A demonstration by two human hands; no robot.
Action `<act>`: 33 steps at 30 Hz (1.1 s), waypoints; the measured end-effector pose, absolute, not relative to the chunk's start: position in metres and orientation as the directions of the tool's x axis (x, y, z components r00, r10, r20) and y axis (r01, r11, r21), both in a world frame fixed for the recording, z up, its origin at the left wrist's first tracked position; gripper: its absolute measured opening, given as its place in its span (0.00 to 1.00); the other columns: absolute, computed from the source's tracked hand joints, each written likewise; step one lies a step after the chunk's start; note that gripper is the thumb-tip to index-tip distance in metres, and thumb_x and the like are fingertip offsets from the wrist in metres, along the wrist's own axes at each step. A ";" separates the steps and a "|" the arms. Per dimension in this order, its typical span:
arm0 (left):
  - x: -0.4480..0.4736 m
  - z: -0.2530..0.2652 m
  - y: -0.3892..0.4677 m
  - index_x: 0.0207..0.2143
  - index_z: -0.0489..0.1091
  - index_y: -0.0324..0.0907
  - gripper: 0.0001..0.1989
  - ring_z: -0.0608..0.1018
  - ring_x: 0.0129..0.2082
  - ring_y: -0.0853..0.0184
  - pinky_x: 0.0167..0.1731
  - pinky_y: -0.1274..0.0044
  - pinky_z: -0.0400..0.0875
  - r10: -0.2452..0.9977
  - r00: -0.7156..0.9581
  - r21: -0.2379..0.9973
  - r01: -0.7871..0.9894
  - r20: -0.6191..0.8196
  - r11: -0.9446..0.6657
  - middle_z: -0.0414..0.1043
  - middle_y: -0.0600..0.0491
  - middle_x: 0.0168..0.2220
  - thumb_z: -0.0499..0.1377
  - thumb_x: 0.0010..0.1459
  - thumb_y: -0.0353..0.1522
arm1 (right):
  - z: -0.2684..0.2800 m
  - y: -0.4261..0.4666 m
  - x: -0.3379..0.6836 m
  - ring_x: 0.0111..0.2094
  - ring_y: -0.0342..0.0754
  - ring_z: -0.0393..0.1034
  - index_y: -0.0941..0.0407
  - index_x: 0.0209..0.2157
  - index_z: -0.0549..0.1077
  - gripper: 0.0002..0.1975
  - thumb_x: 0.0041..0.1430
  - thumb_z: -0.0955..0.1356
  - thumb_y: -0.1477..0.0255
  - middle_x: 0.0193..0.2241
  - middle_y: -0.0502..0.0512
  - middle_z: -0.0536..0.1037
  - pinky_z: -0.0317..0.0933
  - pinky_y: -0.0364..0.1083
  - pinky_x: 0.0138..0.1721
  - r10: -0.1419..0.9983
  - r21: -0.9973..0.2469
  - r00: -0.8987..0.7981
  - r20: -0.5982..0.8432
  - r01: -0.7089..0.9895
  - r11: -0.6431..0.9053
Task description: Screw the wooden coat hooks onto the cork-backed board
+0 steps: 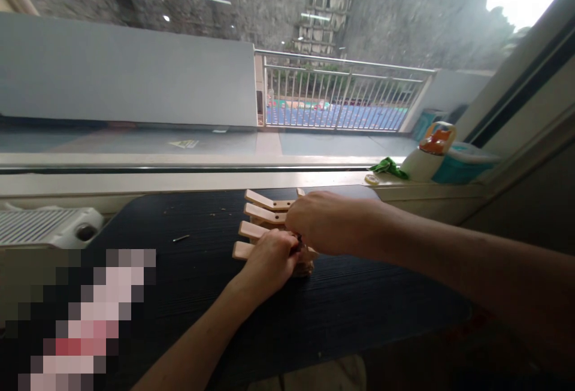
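Note:
On the dark table lies a small wooden rack [265, 215] of pale angled slats in a row, some with dark holes. My left hand [275, 254] is closed over the nearer slats, its fingers curled against the wood. Just beyond it, my right hand [321, 220] is closed in a fist over the rack's right part, almost touching the left fingertips. Something small and dark shows between the two hands, but what the right fingers hold is hidden. Slat ends stick out to the left of both hands. A small thin metal piece [181, 238] lies apart on the left.
Behind the table [202, 295] runs a windowsill with a green cloth [389, 167], a yellow-white roll [371, 179], a white jug with an orange top [424, 160] and a teal box [465, 163]. A white radiator [49, 227] stands left. A pixelated patch covers the lower left.

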State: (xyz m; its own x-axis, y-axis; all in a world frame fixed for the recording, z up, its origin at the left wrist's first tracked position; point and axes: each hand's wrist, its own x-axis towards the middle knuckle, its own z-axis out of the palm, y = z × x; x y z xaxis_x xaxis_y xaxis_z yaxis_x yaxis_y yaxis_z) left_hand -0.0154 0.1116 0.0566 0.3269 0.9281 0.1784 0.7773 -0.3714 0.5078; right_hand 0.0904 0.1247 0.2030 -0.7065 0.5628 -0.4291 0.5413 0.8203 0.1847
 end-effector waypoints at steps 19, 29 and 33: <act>-0.014 0.061 0.112 0.28 0.74 0.41 0.07 0.74 0.33 0.66 0.32 0.78 0.63 0.926 0.331 0.545 0.750 0.180 -0.374 0.75 0.51 0.32 0.56 0.53 0.29 | 0.206 0.130 0.102 0.23 0.42 0.63 0.61 0.29 0.76 0.09 0.49 0.64 0.82 0.24 0.55 0.75 0.50 0.42 0.23 0.551 0.143 -0.744 -0.377 0.541 0.829; -0.013 0.059 0.111 0.26 0.73 0.41 0.06 0.74 0.32 0.65 0.33 0.77 0.63 0.932 0.321 0.497 0.789 0.170 -0.362 0.75 0.50 0.31 0.55 0.52 0.29 | 0.197 0.136 0.101 0.25 0.46 0.66 0.60 0.33 0.76 0.11 0.53 0.64 0.70 0.25 0.58 0.75 0.50 0.42 0.22 0.677 0.151 -0.656 -0.334 0.671 0.726; -0.014 0.058 0.111 0.28 0.72 0.41 0.06 0.74 0.33 0.66 0.33 0.77 0.64 0.915 0.344 0.505 0.763 0.210 -0.403 0.75 0.52 0.32 0.55 0.52 0.28 | 0.206 0.129 0.103 0.27 0.45 0.67 0.60 0.34 0.76 0.10 0.50 0.65 0.76 0.27 0.57 0.75 0.50 0.42 0.23 0.620 0.152 -0.710 -0.336 0.608 0.779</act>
State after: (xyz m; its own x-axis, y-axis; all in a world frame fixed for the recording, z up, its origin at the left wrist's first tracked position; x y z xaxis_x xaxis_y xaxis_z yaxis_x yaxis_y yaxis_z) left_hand -0.0137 0.1105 0.0584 0.3443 0.9150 0.2102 0.7634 -0.4032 0.5046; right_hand 0.1035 0.1293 0.2060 -0.7096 0.6196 -0.3355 0.6082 0.7790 0.1524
